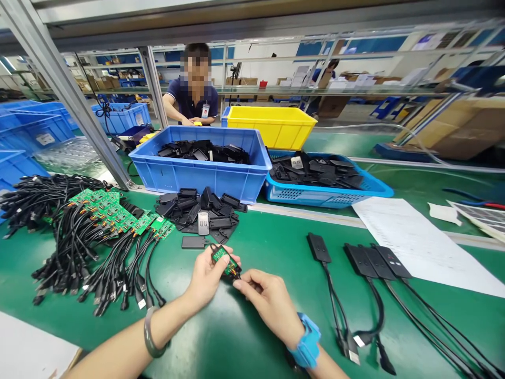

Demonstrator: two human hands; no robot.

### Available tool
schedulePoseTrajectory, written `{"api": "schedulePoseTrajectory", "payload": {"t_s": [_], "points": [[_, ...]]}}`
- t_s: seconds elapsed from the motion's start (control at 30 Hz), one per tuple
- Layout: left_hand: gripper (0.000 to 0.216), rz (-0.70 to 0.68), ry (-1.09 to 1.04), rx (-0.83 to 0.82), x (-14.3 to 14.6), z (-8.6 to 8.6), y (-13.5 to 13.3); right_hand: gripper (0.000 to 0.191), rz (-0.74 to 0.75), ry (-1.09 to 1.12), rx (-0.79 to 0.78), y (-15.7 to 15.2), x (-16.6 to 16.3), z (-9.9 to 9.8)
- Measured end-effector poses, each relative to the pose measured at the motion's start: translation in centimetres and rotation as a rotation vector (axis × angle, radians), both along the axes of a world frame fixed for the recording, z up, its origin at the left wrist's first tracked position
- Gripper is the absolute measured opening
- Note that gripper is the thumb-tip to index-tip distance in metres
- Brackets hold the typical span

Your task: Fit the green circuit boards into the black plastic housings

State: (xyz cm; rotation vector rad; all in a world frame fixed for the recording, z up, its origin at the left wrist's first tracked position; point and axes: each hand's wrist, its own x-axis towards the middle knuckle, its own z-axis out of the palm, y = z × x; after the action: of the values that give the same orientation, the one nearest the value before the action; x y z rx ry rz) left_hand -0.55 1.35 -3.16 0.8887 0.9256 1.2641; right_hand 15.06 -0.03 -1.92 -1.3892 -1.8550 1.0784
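Work appears nearer its start than its end at this green worktop (236, 337), where we count 4 closed black cases (379, 263) with cables, at 3 o'clock from the 1 circuit board (220, 256) in hand. We judge those 4 finished: 3 lie side by side, the 4th just apart, nearer the hands. The held board is midway, as we read it: it appears to sit in a black shell (213, 249), and with its green face bare, no cover is on. The left hand (205, 276) has it pinched between thumb and fingers, the thumb lying across the face; the right hand (272, 300) presses thumb and fingers together at the wired end, on what looks like its cable (237, 276), though the exact hold is partly hidden. At 10 o'clock we find much left: a heap of uncased boards (106, 210), too overlapped to count, their leads (106, 268) fanned toward 8 o'clock. Loose case parts (219, 221) are piled at 11 o'clock, 1 flat piece (192, 242) nearest the left hand. Just shy of 12 o'clock, a blue bin (201, 176) holds more; at 2 o'clock, so does a perforated basket (327, 197). Beyond the bin, we see a co-worker (203, 97) in a dark shirt.
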Motion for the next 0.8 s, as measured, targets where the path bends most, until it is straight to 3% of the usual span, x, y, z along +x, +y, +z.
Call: {"api": "schedulePoseTrajectory", "payload": {"t_s": [0.17, 0.27, 0.63, 0.8], "points": [[0.033, -0.023, -0.079, -0.054, -0.2, 0.1, -0.1, 0.035, 0.020, 0.210, -0.234, 0.3, -0.4, -1.1], [0.035, -0.034, -0.088, -0.079, -0.4, 0.2, -0.1, 0.034, 0.046, 0.246, -0.283, 0.5, -0.5, -1.6], [0.029, 0.021, 0.115, 0.072, -0.2, 0.9, -0.7, 0.037, -0.044, 0.038, -0.118, 0.4, -1.1, -2.1], [0.037, 0.012, -0.040, -0.104, -0.3, 0.8, 0.1, 0.038, 0.048, 0.040, -0.065, 0.7, -1.2, -1.5]]}}
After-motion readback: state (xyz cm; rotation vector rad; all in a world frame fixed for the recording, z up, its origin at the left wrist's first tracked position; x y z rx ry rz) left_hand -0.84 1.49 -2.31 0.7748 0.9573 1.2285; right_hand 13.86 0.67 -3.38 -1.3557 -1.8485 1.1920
